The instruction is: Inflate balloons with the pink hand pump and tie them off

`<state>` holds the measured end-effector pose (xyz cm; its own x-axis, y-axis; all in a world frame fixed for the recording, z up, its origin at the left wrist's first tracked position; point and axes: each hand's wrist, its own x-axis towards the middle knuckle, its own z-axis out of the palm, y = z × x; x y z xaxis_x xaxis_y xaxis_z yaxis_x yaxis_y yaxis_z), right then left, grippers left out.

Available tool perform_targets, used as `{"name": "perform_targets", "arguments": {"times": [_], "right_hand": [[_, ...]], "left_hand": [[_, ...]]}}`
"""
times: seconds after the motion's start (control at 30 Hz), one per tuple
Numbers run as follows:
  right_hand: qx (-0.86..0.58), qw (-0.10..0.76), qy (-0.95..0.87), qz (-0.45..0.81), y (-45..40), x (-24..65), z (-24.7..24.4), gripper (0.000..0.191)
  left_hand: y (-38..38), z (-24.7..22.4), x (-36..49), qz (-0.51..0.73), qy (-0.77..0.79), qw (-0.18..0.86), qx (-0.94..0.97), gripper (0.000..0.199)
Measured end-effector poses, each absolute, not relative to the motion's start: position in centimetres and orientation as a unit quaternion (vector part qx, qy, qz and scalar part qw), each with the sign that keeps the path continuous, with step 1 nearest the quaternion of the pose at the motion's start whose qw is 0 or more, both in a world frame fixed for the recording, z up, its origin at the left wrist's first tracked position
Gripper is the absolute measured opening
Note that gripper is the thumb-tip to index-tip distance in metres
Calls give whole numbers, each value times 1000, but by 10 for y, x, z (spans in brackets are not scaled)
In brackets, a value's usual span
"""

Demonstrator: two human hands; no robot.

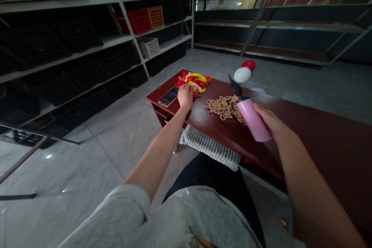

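Observation:
My right hand (pixel 270 120) is wrapped round the pink barrel of a balloon hand pump (pixel 254 120), whose black nozzle points up and away. Beneath and behind the pump lies a tangled heap of tan, cord-like loops (pixel 223 106) on the dark red table (pixel 314 131). My left hand (pixel 186 93) has its fingers curled down at the near edge of a crumpled red and yellow pile (pixel 199 81), perhaps plastic or limp balloons. What its fingertips hold, if anything, is hidden. A phone (pixel 170 97) lies just left of that hand.
Beyond the table's far edge are a white balloon (pixel 242 74), a red balloon (pixel 248 65) and a pale purple one (pixel 258 90). A striped grey cloth (pixel 210 147) hangs at the near edge. Shelves with crates (pixel 149 47) stand left; more racks (pixel 279 27) stand behind.

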<state>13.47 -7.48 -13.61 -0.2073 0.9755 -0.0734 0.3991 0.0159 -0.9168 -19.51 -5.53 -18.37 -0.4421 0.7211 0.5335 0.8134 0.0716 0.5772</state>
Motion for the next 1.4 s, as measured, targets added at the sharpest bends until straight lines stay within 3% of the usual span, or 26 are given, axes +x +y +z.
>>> {"name": "perform_targets", "arguments": {"times": [0.13, 0.37, 0.6, 0.8, 0.97, 1.07, 1.2, 1.4], "right_hand": [[-509, 310, -475, 647, -68, 135, -136, 47], [-399, 371, -429, 721, -42, 155, -157, 54], [-292, 414, -371, 778, -38, 162, -162, 52], [-250, 439, -334, 796, -32, 164, -165, 52], [-268, 460, -307, 789, -25, 167, -168, 61], [-268, 462, -296, 792, -22, 168, -168, 64], [-278, 485, -293, 775, -22, 166, -168, 60], [-297, 492, -319, 753, -30, 163, -161, 61]], "left_hand": [[-63, -180, -180, -516, -664, 27, -540, 27], [-36, -163, -122, -643, -520, -248, -504, 46], [-9, -141, -48, -581, -419, -499, -488, 46], [25, -149, -7, -511, -362, -623, -469, 37], [36, -160, -10, -503, -295, -737, -342, 39], [32, -161, -18, -518, -261, -752, -314, 37], [25, -162, -16, -535, -338, -682, -366, 23], [17, -161, -13, -383, -416, -638, -523, 62]]}}
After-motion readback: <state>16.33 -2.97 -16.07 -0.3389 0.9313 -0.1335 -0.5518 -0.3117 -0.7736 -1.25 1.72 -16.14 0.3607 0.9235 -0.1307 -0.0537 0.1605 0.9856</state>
